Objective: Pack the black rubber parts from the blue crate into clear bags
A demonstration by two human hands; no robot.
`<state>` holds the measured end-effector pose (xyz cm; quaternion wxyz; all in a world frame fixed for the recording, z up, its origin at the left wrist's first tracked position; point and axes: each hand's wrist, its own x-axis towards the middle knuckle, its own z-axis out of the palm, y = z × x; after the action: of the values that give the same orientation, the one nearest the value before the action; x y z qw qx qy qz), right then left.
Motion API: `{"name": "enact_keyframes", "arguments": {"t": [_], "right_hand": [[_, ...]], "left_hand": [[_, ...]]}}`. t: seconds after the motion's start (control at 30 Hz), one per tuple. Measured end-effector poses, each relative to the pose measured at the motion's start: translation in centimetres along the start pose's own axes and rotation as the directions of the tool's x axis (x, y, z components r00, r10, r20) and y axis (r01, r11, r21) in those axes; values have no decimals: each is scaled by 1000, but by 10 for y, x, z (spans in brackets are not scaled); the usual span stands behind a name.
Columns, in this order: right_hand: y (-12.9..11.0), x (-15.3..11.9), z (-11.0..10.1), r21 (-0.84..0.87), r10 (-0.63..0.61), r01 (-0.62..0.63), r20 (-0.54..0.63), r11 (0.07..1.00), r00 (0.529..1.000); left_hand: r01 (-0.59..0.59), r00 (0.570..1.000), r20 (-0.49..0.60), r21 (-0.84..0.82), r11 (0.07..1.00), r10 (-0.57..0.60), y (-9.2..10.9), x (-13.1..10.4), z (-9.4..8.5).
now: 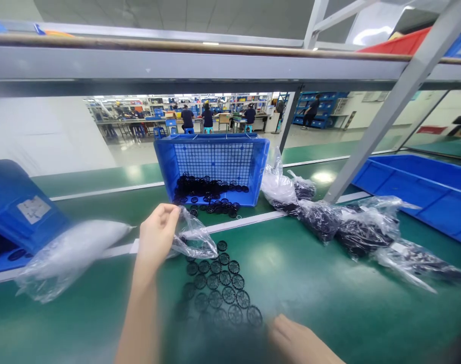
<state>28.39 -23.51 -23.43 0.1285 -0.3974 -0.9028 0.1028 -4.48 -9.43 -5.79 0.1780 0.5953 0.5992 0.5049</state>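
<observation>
My left hand (159,228) pinches the edge of a clear plastic bag (198,237), whose mouth sags open to the right. Under and in front of the bag, black spoked wheels (224,277) lie in rough rows on the green table. My right hand (294,338) is low in the picture, just right of the nearest wheels, and smeared by motion. Whether its fingers hold anything cannot be made out. Beyond the bag, a blue crate (214,169) lies tipped on its side, with a heap of the same black wheels (200,188) spilling from its opening.
Filled plastic bags (361,230) line the right side, before a large blue bin (416,187). At left are another blue crate (21,202) and a whitish full bag (76,253). A slanted metal post (393,101) and shelf beam (177,65) frame the bench. People (207,116) sit far behind.
</observation>
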Motion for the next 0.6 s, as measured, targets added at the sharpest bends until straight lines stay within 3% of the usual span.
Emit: {"name": "enact_keyframes", "arguments": {"t": [0.17, 0.37, 0.5, 0.6], "right_hand": [[2, 14, -9, 54, 113, -111, -23, 992, 993], [10, 36, 15, -53, 85, -89, -78, 995, 993], [6, 30, 14, -29, 139, -141, -44, 990, 989], [-4, 20, 17, 31, 61, -62, 33, 998, 998]], "left_hand": [[-37, 999, -16, -6, 999, 37, -1, 0, 0], [-31, 1000, -1, -35, 999, 31, -4, 1, -2], [-30, 1000, -1, -43, 999, 30, -3, 2, -3], [-27, 1000, -17, -61, 998, 26, 1, 1, -2]]}}
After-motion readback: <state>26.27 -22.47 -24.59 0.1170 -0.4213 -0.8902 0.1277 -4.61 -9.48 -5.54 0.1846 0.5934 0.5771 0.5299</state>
